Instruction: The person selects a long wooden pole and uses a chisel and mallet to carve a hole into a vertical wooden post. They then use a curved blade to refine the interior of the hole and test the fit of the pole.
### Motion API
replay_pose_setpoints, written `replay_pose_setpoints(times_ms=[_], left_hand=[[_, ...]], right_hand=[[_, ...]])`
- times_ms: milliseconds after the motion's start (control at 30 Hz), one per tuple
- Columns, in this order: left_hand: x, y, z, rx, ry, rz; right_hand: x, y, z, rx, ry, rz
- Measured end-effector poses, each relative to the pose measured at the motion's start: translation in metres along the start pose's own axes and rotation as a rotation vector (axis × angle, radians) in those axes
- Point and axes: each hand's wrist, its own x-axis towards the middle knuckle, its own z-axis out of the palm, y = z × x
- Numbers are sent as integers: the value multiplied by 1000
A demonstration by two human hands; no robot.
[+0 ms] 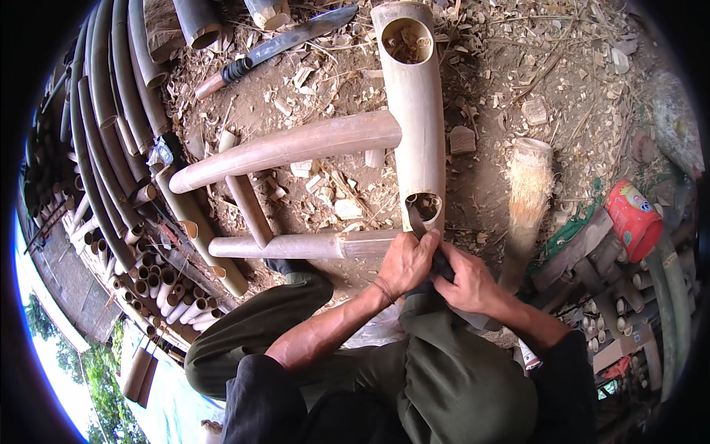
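Left hand and right hand close together, both clamped on a dark-handled blade that slants up into the lower hole of a pale bamboo post; its tip appears to sit inside the rim, though shadow makes this hard to confirm. Post lies on chip-strewn ground, with an upper rail and a lower rail meeting its left side. Large knife lies well apart, beyond the upper rail

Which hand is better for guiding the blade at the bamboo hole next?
Probably the left hand: it's nearer the blade and the hole, while the right hand holds the dark handle.
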Motion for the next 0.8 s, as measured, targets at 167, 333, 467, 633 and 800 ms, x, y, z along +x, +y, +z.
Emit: replay_pose_setpoints(times_ms=[167,333,467,633,800], left_hand=[[8,-2,57,-1416,-326,-169],[3,2,59,-1618,-259,-247],[-4,-3,48,-1328,-62,-345],[-12,-12,18,-707,40,-375],[-12,-39,0,124,36,83]], right_hand=[[12,-55,-77,-905,-253,-129],[46,-62,-90,-789,-501,-80],[40,-35,-73,-586,-482,29],[19,-8,-18,-146,-247,63],[10,-7,39,94,87,76]])
